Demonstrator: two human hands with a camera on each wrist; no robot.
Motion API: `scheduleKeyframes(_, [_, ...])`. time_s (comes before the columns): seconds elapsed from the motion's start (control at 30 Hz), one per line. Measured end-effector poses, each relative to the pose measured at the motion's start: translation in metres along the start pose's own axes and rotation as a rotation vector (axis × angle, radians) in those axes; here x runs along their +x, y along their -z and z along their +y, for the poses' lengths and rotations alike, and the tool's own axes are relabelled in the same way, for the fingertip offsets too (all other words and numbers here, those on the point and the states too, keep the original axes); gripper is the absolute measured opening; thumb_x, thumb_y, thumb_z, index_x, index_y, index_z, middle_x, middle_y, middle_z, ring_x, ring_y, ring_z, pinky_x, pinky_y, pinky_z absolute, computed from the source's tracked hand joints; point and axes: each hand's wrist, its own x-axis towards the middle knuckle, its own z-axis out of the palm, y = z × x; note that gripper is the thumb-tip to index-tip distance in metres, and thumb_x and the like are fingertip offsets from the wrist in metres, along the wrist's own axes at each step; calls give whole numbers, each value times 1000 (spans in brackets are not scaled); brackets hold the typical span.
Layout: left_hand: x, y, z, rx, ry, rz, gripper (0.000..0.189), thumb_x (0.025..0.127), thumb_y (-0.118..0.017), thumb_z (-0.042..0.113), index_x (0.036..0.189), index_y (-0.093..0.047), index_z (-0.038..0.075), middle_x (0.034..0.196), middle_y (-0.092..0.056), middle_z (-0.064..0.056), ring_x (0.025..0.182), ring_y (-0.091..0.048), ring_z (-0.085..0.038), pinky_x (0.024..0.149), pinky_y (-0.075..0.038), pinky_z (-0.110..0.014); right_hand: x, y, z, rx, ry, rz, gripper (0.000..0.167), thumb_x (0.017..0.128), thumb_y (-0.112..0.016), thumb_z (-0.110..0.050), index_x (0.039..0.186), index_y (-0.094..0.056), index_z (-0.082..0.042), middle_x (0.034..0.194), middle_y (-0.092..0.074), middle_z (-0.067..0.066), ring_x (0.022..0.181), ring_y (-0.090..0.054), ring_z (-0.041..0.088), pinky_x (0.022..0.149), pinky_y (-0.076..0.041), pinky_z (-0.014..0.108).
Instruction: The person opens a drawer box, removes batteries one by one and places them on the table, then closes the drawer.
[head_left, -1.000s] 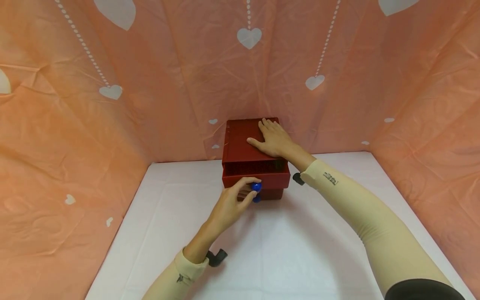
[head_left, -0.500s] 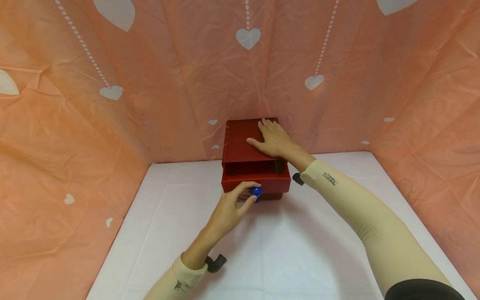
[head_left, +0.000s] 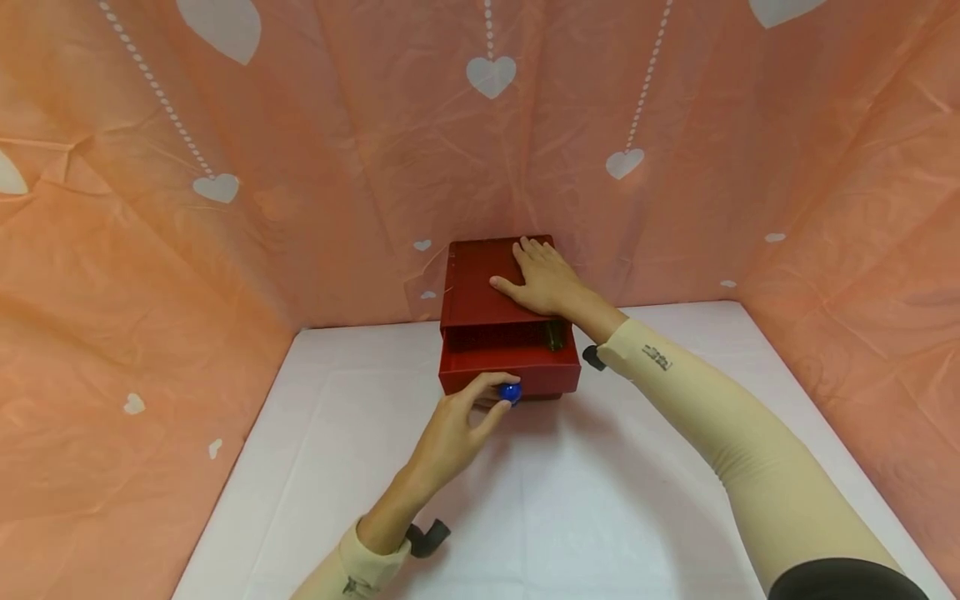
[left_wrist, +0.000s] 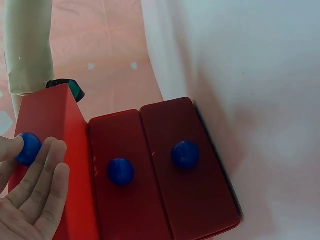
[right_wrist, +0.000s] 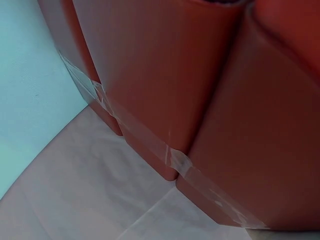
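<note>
Your left hand (head_left: 446, 435) has come toward you since the earlier frame, and the top drawer (head_left: 551, 381) has slid further out with it. That hand pinches the drawer's blue knob (head_left: 511, 393) between thumb and fingers. Your right hand (head_left: 546, 279), well apart from it, lies flat on top of the red cabinet (head_left: 474, 287), fingers spread and thumb out to the side. Inside the drawer, near its right end, sits a small green object (head_left: 554, 335) whose nature you can't make out. Below, as your left wrist view shows, two more drawers sit pushed in, each with a blue knob. Clear tape (right_wrist: 142, 135) runs across the cabinet's stacked tiers.

The cabinet stands at the far edge of a white-covered table (head_left: 600, 508). Around it hangs creased orange-pink cloth (head_left: 360, 167) printed with white hearts and dotted strings. Against the earlier frame, more of the green object shows and less of the lower fronts, while your right hand has stayed in place.
</note>
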Motion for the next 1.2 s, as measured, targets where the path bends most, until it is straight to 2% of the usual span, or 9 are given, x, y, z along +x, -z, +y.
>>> scheduleKeyframes(0.3, [-5, 1, 4, 12, -9, -1, 36, 105, -71, 12, 139, -66, 23, 120, -79, 2, 106, -74, -13, 93, -63, -40, 2, 0, 1, -4, -5, 0, 91, 109, -44, -62, 169, -19, 3, 177, -12, 23, 166, -9, 36, 135, 0, 44])
scheduleKeyframes(0.63, [-12, 0, 6, 17, -4, 0, 35, 105, -71, 13, 139, -67, 25, 119, -78, 5, 104, -74, -10, 93, -62, -34, 1, 0, 0, -8, -1, 5, 92, 109, -44, -63, 169, -20, 3, 177, -12, 23, 166, -9, 36, 135, 0, 44])
scheduleKeyframes(0.93, [-17, -1, 10, 8, 4, 0, 36, 105, -72, 13, 138, -67, 26, 119, -79, 3, 101, -75, -13, 91, -64, -45, 1, 0, 1, -6, 3, -4, 91, 109, -44, -62, 168, -20, 4, 177, -12, 24, 166, -9, 36, 135, 0, 45])
scheduleKeyframes(1.2, [-23, -2, 12, 20, 22, -7, 37, 105, -72, 14, 138, -67, 28, 118, -79, 6, 100, -74, -10, 90, -63, -43, 0, 0, 0, 0, 5, -6, 92, 109, -44, -62, 168, -19, 4, 177, -12, 24, 166, -8, 36, 135, 0, 44])
